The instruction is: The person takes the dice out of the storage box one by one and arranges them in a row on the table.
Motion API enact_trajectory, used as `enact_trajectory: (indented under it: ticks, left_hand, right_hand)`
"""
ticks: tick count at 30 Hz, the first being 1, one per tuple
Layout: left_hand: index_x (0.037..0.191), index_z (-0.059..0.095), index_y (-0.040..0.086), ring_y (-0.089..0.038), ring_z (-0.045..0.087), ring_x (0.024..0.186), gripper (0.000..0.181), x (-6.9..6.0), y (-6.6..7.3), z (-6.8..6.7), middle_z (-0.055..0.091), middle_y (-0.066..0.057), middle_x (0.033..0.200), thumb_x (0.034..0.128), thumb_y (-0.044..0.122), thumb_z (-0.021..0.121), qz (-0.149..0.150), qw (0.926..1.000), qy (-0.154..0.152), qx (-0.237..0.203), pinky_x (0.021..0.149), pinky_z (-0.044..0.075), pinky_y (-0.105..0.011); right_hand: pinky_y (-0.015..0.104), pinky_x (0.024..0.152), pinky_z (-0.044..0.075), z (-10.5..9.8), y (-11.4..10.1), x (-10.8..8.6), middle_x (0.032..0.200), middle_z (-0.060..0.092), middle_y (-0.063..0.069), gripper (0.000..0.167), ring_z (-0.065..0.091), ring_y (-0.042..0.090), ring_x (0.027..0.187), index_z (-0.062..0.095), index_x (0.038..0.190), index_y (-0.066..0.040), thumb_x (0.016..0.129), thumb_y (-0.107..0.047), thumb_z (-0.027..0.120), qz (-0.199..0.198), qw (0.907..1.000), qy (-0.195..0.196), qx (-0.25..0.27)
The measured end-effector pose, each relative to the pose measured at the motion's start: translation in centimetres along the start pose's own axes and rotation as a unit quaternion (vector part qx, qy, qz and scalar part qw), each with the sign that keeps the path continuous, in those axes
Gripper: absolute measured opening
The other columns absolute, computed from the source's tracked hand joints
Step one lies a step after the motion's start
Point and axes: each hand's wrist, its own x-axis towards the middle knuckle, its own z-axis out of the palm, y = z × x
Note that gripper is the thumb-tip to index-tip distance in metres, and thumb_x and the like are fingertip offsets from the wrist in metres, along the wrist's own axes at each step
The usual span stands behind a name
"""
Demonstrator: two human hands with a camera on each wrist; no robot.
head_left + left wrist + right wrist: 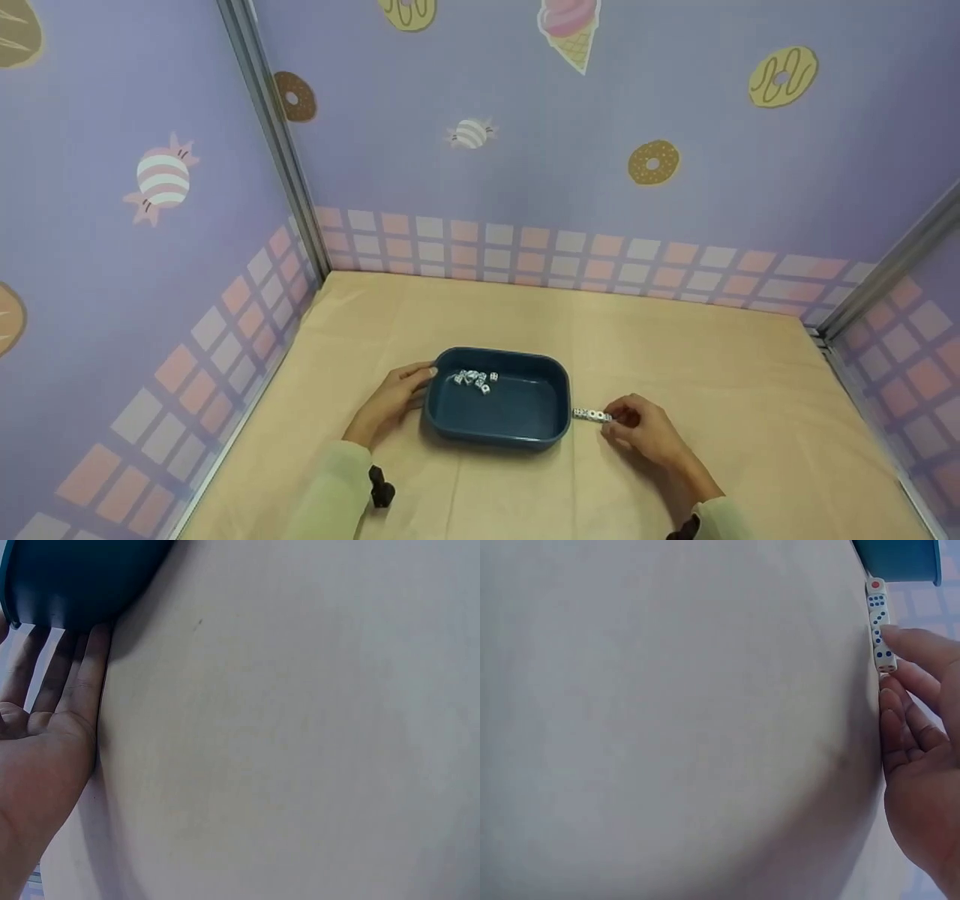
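Right of the dark-blue rectangular box, a row of white cubic dice stands formed on the beige table; a loose cluster of dice is left inside. Left hand grips the rim; right hand pinches the row's outer end.

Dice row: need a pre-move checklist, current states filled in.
1. Left hand at the left end of the bin: ok.
2. Bin upright on the table: ok.
3. Row lined up, outside the bin: ok.
4. Right hand at the row's outer end: ok.
5. Row's inner end clear of the bin: cannot tell, too close to judge in the head view.
6. No dice left in the bin: not ok, loose dice lie in its far left part.
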Motion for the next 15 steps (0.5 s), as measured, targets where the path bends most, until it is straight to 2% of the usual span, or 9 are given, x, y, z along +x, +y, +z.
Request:
enact_trajectory:
  ticks: [6, 11, 15]
  left_hand:
    - [0.155, 0.053, 0.003, -0.033, 0.058, 0.138, 0.061, 0.00, -0.33, 0.16, 0.055, -0.020, 0.155, 0.1062, 0.038, 0.067, -0.011, 0.9999, -0.003, -0.008, 0.107, 0.054, -0.042]
    - [0.155, 0.052, 0.001, -0.035, 0.057, 0.140, 0.061, 0.10, -0.14, 0.29, 0.054, -0.021, 0.155, 0.1063, 0.035, 0.067, -0.005, 0.9999, -0.003, -0.010, 0.108, 0.053, -0.044]
    - [0.154, 0.054, 0.002, -0.035, 0.059, 0.138, 0.059, 0.04, 0.23, 0.34, 0.057, -0.021, 0.152, 0.1060, 0.033, 0.068, -0.002, 0.9999, 0.007, -0.010, 0.107, 0.053, -0.044]
  right_hand:
    - [0.024, 0.078, 0.053, -0.02, 0.63, -0.35, 0.106, 0.070, 0.013, 0.024, 0.063, 0.022, 0.092, 0.073, 0.114, -0.002, 0.093, -0.009, 0.082, 0.026, 0.9971, -0.003, 0.072]
    - [0.025, 0.081, 0.052, -0.22, 0.78, -0.49, 0.110, 0.070, 0.017, 0.023, 0.062, 0.024, 0.096, 0.073, 0.116, 0.001, 0.097, -0.011, 0.079, 0.051, 0.9877, 0.026, 0.146]
    - [0.029, 0.085, 0.051, -0.36, 0.50, -0.35, 0.113, 0.070, 0.017, 0.026, 0.060, 0.024, 0.099, 0.073, 0.118, 0.001, 0.099, -0.017, 0.078, 0.057, 0.9834, 0.036, 0.169]
